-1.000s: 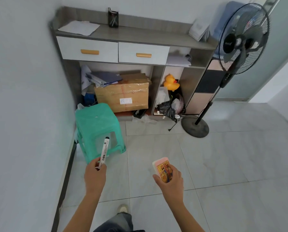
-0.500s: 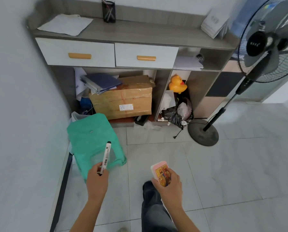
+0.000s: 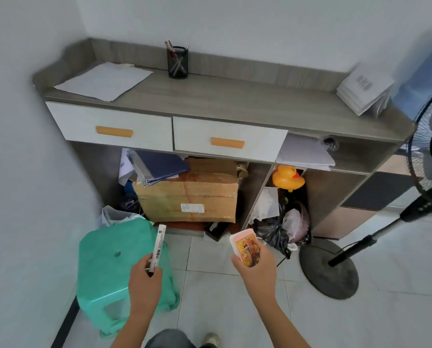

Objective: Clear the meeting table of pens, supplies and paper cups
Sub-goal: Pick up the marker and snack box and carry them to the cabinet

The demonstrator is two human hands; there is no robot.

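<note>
Whiteboard marker [image 3: 158,247]: gripped at its lower end by the left hand [image 3: 144,285], fingers closed round the barrel. Long axis near upright, free end pointing up and slightly right, toward the sideboard. Held in the air above the green plastic stool [image 3: 109,270], not touching it.

Small pink-edged block with a cartoon print, probably a whiteboard eraser [image 3: 245,247]: clasped in the right hand [image 3: 256,268], fingers wrapped round its lower half, printed face toward the camera.

Likely destination for the marker, as a judgement: the black mesh pen holder [image 3: 177,62] at the back edge of the surface [image 3: 235,96], a little left of centre, against the wall. It already holds a few pens. It lies up and ahead of both hands, well apart from them, roughly midway between them sideways. The marker's axis already roughly matches the holder's upright opening, so little turning should be needed.

Surface also carries loose paper sheets [image 3: 104,81] at the left end and a booklet stack [image 3: 363,91] at the right corner. The middle stretch is bare, which would suit the eraser.
</note>
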